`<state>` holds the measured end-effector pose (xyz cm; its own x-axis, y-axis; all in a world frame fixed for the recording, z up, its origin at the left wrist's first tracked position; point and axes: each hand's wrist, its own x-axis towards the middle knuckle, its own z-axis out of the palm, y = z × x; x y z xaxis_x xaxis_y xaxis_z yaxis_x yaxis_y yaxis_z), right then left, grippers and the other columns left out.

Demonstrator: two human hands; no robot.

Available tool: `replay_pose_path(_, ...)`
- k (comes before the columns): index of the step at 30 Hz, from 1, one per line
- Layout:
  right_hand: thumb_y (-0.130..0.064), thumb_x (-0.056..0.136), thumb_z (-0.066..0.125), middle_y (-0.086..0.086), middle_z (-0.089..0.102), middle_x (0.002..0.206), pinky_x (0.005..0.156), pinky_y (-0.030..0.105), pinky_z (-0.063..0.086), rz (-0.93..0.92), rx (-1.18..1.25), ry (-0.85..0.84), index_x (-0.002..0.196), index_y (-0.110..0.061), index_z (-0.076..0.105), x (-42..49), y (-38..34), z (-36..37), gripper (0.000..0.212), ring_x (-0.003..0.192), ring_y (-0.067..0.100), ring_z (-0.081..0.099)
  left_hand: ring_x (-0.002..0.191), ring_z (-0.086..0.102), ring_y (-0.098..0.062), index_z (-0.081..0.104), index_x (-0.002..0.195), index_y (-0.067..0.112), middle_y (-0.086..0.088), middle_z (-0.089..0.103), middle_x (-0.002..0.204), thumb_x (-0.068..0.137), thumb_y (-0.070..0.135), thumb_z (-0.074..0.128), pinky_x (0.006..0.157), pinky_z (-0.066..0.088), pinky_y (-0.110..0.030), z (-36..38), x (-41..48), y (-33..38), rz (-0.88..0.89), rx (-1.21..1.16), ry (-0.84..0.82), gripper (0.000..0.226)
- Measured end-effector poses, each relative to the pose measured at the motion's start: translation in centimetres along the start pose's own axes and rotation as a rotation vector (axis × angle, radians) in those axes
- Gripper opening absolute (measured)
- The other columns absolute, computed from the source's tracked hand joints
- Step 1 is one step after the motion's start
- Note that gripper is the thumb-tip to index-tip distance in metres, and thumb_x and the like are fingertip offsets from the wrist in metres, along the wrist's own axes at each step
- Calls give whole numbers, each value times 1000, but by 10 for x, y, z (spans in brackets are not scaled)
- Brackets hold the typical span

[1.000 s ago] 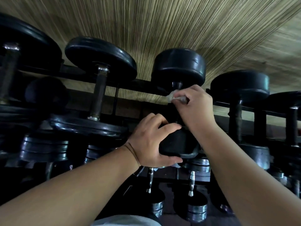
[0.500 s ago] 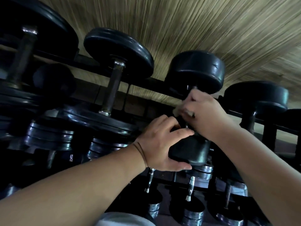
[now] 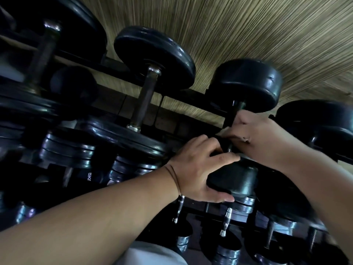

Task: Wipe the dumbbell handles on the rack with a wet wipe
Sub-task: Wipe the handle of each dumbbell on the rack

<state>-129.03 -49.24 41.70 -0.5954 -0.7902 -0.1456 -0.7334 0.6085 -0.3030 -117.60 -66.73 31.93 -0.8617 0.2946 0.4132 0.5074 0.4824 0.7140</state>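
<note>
A black dumbbell (image 3: 246, 83) lies on the top tier of the rack (image 3: 118, 66), its far head toward the wall. My left hand (image 3: 198, 169) grips its near head (image 3: 235, 180), thumb underneath and fingers over the top. My right hand (image 3: 256, 134) is wrapped round the dark handle (image 3: 236, 109) with a pale wet wipe (image 3: 224, 131) pressed against it; only an edge of the wipe shows by my fingers. Most of the handle is hidden under that hand.
A larger plate dumbbell (image 3: 152, 56) with a brown handle sits to the left, another black one (image 3: 321, 119) to the right. Lower tiers hold several chrome-ended dumbbells (image 3: 225, 222). A woven straw wall (image 3: 248, 25) stands behind the rack.
My right hand has slid with the wipe down the handle from the far head toward the near head. The left hand keeps its grip. The camera has shifted left and downward.
</note>
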Motion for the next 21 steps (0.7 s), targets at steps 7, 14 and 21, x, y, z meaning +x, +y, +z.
replay_pose_path(7, -6, 84, 72, 4, 56, 93, 60, 28, 52, 72, -33, 217, 105, -15, 77, -3, 4, 16, 23, 69, 21, 61, 85, 51, -25, 71, 129, 10, -9, 58, 100, 67, 67, 87, 82, 46, -38, 0, 1, 0, 12, 26, 2, 87)
replay_pose_path(14, -11, 86, 74, 4, 60, 93, 65, 35, 55, 57, 1, 189, 102, -17, 78, -5, 16, 7, 17, 75, 20, 63, 85, 52, -25, 72, 128, 9, -11, 60, 98, 69, 69, 82, 83, 46, -38, 0, 1, 0, 16, 45, 0, 85)
replay_pose_path(21, -13, 84, 76, 1, 65, 94, 73, 23, 49, 268, 128, 347, 98, -18, 78, -12, 10, 24, 15, 79, 14, 63, 84, 52, -28, 65, 130, 12, -13, 59, 98, 69, 68, 82, 80, 46, -40, 0, 2, 0, 41, 50, 7, 85)
